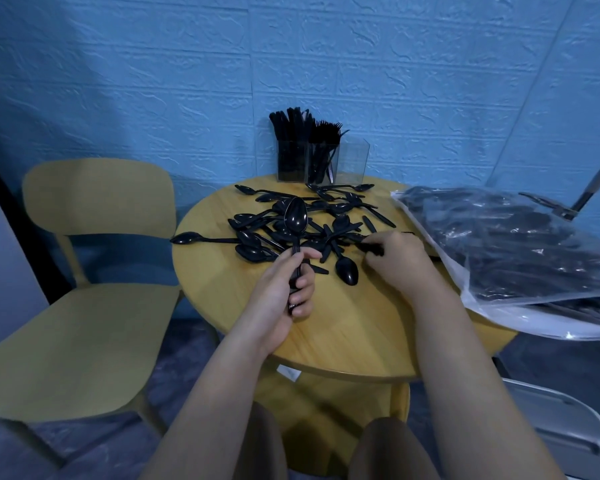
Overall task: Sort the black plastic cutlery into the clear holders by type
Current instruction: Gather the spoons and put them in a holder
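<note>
1. My left hand (284, 289) curls round the handle of a glossy black plastic spoon (294, 216), its bowl raised upright above my fist.
2. My right hand (395, 261) pinches the handle of another black plastic piece (371, 249); its type is hidden.
3. Just beyond both grips, a loose heap of black plastic spoons (312, 223) lies on the round wooden table (343, 323).
4. Farther past the heap stand the clear plastic holders (321, 161), two filled, the right one bare.
5. Right of my right hand rests a clear plastic bag of cutlery (520, 247).

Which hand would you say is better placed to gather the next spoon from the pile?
Probably the right hand: it is already at the pile, pinching a piece, while the left hand grips a spoon.
</note>
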Motion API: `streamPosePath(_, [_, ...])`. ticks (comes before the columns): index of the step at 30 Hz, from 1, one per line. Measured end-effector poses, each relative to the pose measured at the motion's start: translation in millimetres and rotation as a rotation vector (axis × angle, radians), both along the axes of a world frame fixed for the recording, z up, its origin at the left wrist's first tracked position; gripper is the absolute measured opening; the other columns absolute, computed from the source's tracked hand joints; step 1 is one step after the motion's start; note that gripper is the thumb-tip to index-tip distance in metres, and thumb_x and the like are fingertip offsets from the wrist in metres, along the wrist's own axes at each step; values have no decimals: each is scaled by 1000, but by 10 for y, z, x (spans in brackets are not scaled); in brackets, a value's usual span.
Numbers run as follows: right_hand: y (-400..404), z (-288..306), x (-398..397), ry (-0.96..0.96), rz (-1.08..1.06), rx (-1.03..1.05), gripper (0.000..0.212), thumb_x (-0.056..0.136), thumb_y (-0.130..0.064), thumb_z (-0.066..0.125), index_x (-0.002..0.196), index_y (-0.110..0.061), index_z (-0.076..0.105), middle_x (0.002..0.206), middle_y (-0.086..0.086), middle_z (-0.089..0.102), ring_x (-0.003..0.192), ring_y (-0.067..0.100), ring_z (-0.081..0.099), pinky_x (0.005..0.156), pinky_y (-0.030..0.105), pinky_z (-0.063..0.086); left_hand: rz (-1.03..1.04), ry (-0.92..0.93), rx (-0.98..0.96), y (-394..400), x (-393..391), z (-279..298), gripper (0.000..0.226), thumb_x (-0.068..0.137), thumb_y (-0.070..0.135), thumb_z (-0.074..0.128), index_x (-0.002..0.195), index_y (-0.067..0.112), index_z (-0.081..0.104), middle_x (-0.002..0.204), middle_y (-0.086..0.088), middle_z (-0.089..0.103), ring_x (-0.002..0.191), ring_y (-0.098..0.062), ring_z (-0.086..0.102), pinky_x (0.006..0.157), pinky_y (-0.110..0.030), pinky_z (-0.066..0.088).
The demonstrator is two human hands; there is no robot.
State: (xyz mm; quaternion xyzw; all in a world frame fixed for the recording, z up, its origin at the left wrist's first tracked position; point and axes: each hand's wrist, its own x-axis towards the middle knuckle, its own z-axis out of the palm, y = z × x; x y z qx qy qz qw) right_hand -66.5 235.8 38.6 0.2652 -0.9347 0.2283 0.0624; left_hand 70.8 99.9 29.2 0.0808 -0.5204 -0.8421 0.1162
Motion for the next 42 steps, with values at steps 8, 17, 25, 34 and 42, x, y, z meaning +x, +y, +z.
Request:
streamPosePath(8, [-83, 168, 165, 150, 78, -898, 8, 89, -15, 62, 92, -23, 62, 89, -18, 61, 88, 9, 57, 79, 25, 45, 10, 4, -85, 42, 72, 28, 24, 102, 18, 35, 104, 10, 58, 67, -2, 56, 56, -12, 54, 47, -24, 43])
streamPosePath(17, [-122, 293, 261, -481, 432, -1233, 17, 78, -24, 62, 86, -9, 59, 83, 1, 66, 74, 13, 69, 59, 25, 56, -33, 33, -22, 34, 41, 32, 28, 102, 18, 33, 115, 5, 54, 105, -14, 71, 100, -25, 68, 90, -38, 52])
streamPosePath(25, [-374, 202, 290, -344, 458, -991, 23, 84, 4, 64, 83, -19, 66, 77, -9, 69, 70, 7, 64, 64, 19, 51, -114, 22, -4, 26, 30, 35, 26, 102, 17, 33, 115, 9, 55, 94, -12, 73, 77, -24, 71, 74, -34, 58])
streamPosePath(34, [-591, 111, 307, -42, 456, -619, 29, 84, -16, 70, 103, -31, 54, 98, -13, 57, 72, 12, 56, 66, 29, 54, -101, -7, 81, -2, -10, 5, 32, 98, 39, 37, 107, 13, 53, 60, 4, 35, 43, -5, 25, 39, -17, 27])
streamPosePath(42, [-256, 217, -72, 30, 163, -255, 16, 89, -36, 63, 90, -20, 64, 80, -10, 58, 73, 4, 53, 58, 12, 38, -43, -25, 151, -35, -5, 4, 24, 100, 25, 40, 102, 6, 54, 57, 3, 34, 41, -7, 29, 37, -19, 30])
